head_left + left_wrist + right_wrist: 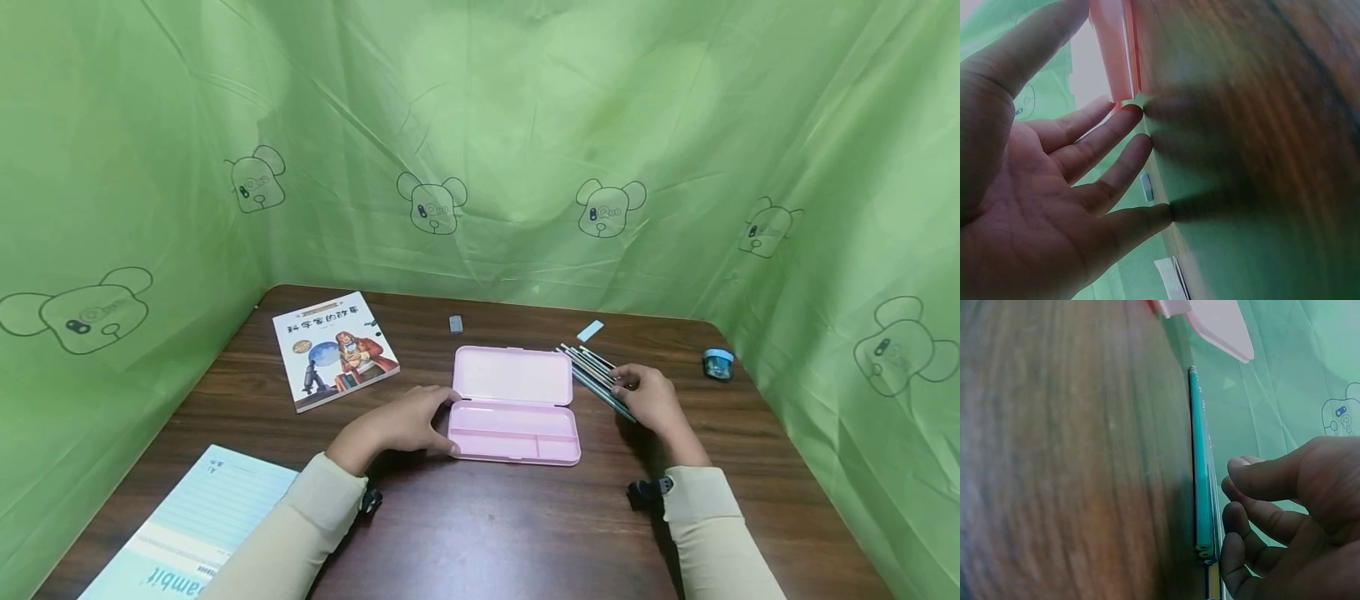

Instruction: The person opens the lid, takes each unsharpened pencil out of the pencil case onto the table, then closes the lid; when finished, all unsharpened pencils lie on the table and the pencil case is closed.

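A pink pencil case (512, 377) lies unfolded on the table, its lid flat behind the divided tray (491, 446). My left hand (408, 421) is at the tray's left end, thumb at the near corner and forefinger by the hinge. In the left wrist view its fingers (1113, 150) are spread and fairly straight, with the fingertips down by the tabletop. Right of the case lies a loose bundle of several pencils (592, 372). My right hand (648, 396) is over their near end, fingers loosely bent; in the right wrist view the green pencils (1200, 469) lie beside the fingertips, not gripped.
Behind the case are a small grey eraser (456, 324) and a pale blue strip (590, 331). A blue-lidded jar (717, 364) stands at the right edge. To the left lie a picture-cover book (333, 350) and a light blue notebook (217, 500). Green curtains (510, 125) surround the table.
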Tool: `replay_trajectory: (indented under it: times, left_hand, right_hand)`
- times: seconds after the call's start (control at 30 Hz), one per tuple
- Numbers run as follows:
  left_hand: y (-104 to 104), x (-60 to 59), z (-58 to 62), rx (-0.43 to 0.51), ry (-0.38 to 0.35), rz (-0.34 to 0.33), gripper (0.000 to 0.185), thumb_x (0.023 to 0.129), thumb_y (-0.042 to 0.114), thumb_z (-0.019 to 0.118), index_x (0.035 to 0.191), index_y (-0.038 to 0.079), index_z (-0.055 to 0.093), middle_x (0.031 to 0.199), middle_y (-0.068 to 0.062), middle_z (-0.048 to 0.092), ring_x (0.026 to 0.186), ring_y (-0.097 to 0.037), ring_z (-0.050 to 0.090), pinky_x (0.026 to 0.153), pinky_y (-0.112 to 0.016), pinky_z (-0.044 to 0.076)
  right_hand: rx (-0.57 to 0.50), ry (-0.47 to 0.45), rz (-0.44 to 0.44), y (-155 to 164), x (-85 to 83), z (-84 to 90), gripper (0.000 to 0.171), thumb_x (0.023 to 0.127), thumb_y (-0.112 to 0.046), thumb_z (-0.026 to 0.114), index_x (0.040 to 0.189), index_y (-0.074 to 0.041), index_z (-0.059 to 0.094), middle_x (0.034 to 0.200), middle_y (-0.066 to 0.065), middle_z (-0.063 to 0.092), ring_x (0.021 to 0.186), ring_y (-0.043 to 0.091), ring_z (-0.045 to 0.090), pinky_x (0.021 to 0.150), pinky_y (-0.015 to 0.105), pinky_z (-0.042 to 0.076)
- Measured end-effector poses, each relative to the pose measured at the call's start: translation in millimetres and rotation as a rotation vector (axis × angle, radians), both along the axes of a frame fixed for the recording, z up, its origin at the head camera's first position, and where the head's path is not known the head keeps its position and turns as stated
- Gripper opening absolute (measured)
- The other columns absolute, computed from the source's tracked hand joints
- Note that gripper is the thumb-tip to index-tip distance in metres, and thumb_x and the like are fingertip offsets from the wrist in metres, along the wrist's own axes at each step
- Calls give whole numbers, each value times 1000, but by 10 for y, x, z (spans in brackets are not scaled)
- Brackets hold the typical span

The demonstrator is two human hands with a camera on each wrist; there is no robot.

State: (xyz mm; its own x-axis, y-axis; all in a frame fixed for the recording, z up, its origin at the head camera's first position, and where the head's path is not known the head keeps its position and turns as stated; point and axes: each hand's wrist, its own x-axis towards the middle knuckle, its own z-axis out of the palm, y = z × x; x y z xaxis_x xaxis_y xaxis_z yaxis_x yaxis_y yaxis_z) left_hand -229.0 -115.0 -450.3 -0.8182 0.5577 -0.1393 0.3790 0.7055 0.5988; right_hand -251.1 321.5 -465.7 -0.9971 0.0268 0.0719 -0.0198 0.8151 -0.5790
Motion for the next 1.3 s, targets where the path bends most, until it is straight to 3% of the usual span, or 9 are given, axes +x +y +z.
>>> replay_trajectory:
  times: [0.63, 0.77, 0.9, 1.03, 1.17, 1.3]
  left_hand:
    - [-35, 7, -11, -4, -5, 14, 78, 86, 39, 98, 148, 6, 64, 151, -15, 67, 145, -35, 59, 127, -54, 45]
    - [-27, 0, 1, -3, -7, 1, 78, 86, 39, 97, 149, 6, 63, 151, -15, 67, 145, -35, 59, 127, -54, 45]
    - [-4, -14, 6, 1, -7, -13, 79, 87, 38, 97, 149, 4, 63, 151, -16, 68, 144, -35, 59, 127, -55, 45]
    - [6, -18, -9, 0, 2, -24, 76, 86, 37, 98, 147, 5, 64, 148, -15, 69, 142, -35, 60, 126, -55, 46]
    - [5, -12, -19, 2, 7, -22, 77, 86, 37, 98, 146, 4, 64, 148, -15, 70, 141, -35, 61, 125, -55, 46]
    - [-16, 7, -9, 6, -11, 19, 79, 85, 39, 99, 145, 1, 63, 146, -18, 67, 139, -36, 60, 124, -54, 47]
  right_hand:
    - [-56, -40, 47, -79, -26, 55, 24, 105, -6, 74, 128, 1, 78, 111, 21, 80, 104, 34, 71, 89, 41, 52]
    - [-74, -51, 67, -134, -1, 73, 24, 106, -8, 73, 129, 0, 77, 111, 19, 80, 100, 29, 68, 85, 37, 52]
    - [-167, -55, 135, -255, 28, 68, 32, 106, -9, 75, 136, 2, 73, 116, 21, 80, 98, 24, 69, 79, 30, 54]
    - [-280, -96, 218, -412, 42, 50, 50, 106, -11, 75, 152, 4, 62, 134, 28, 76, 111, 27, 75, 80, 24, 59]
    - [-369, -155, 242, -525, 57, 72, 63, 108, -12, 72, 164, 3, 48, 144, 34, 70, 114, 33, 78, 83, 31, 66]
    - [-397, -158, 236, -575, 71, 140, 59, 114, -16, 65, 166, 3, 44, 134, 34, 73, 108, 33, 79, 86, 38, 68]
